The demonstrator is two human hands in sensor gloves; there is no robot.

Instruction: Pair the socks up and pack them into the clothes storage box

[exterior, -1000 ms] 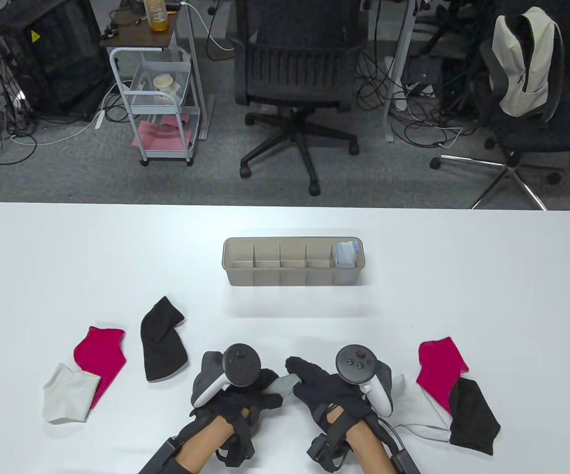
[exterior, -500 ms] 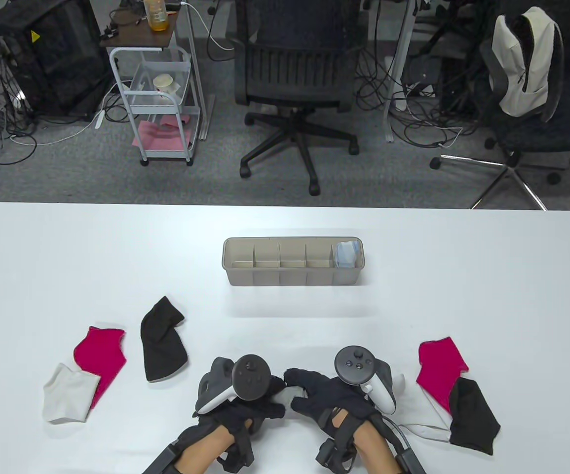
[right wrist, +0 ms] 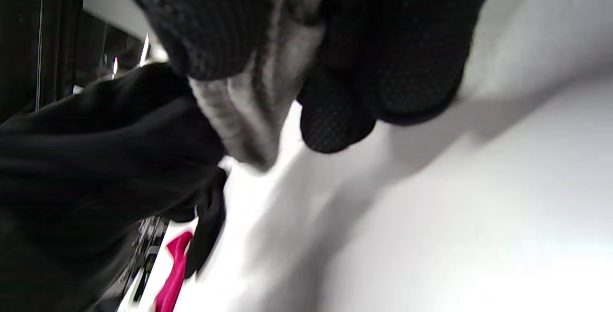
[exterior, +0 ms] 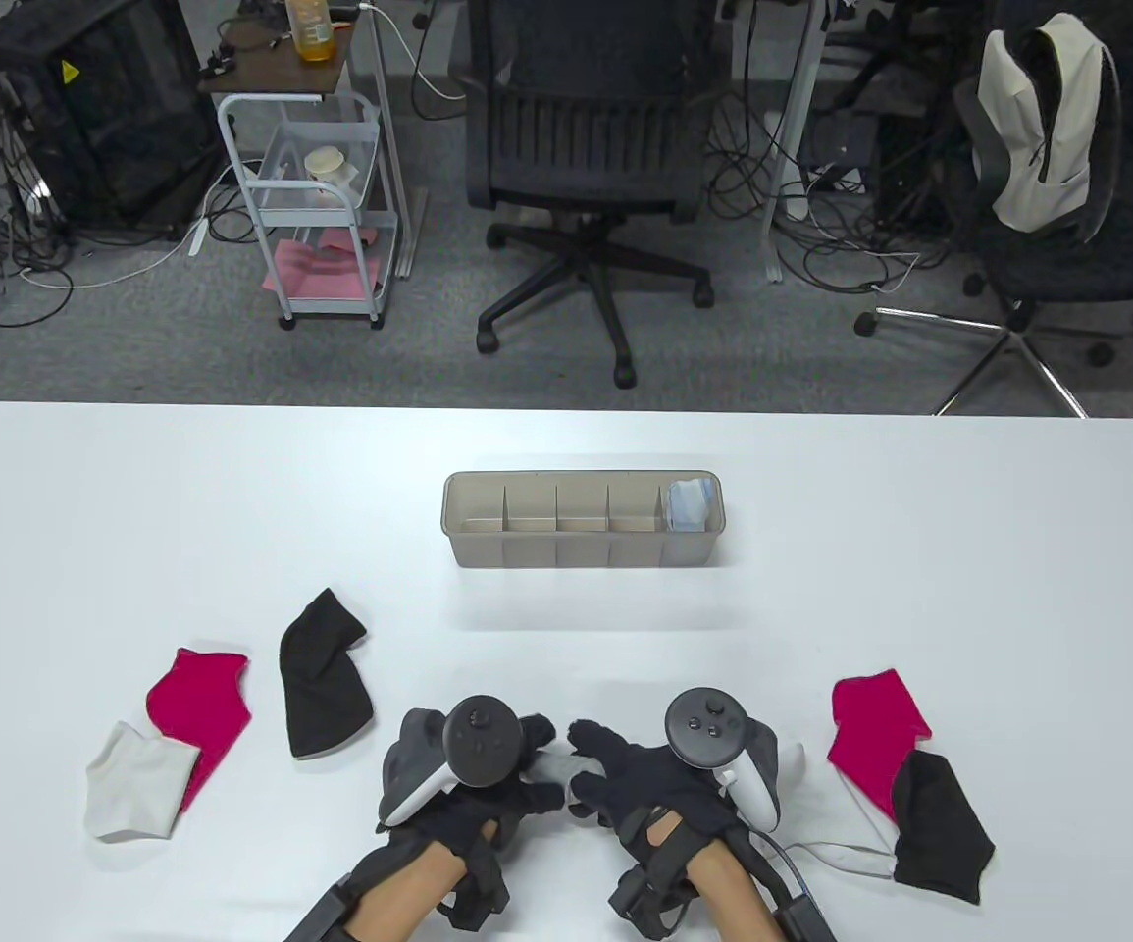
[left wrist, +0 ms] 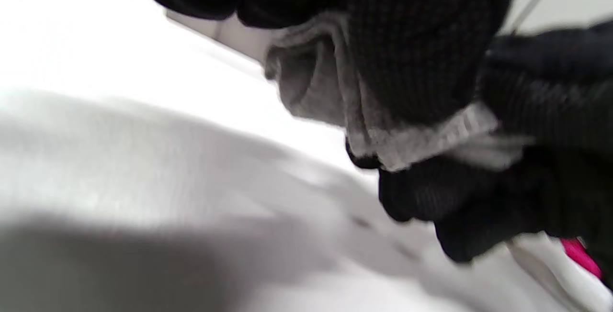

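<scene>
Both hands work together at the 6 o'clock edge of the tabletop [exterior: 919, 549]: the left hand [exterior: 473, 780] and the right hand [exterior: 649, 780] each have gloved fingers curled round a grey sock [left wrist: 316, 87], which the wrist views show bunched and pinched between them, so each grip is closed on that fabric. At 9 o'clock of the hands lie a black sock [exterior: 323, 675], a magenta sock [exterior: 198, 708] and a white sock [exterior: 131, 782], the white overlapping the magenta. At 3 o'clock lie another magenta sock [exterior: 872, 738] and another black sock [exterior: 939, 826], overlapping. At 12 o'clock, well apart, stands the storage box [exterior: 581, 561], a pale blue bundle [exterior: 689, 505] in its rightmost compartment.
</scene>
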